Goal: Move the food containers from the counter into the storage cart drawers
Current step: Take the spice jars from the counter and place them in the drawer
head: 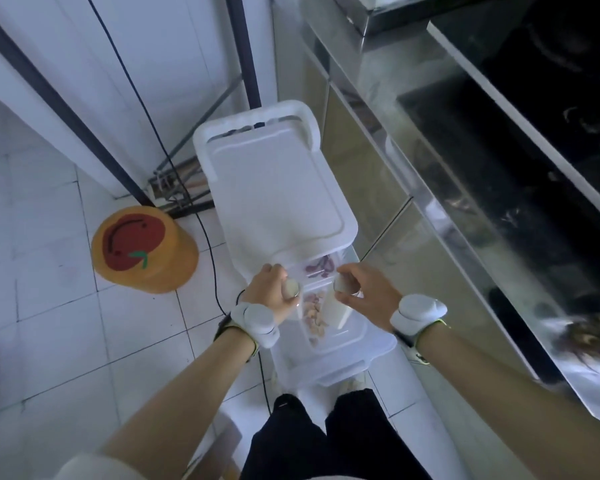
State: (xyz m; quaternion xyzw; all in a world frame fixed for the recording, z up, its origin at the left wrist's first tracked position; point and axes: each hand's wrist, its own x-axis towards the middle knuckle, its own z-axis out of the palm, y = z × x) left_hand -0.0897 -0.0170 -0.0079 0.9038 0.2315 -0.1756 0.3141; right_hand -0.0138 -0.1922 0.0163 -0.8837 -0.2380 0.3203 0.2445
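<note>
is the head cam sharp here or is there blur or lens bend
Head view: both hands, left hand and right hand, and the open drawer look soft; wide-angle bend curves the counter edge; cool dim light, glare on the steel cabinet fronts.
</note>
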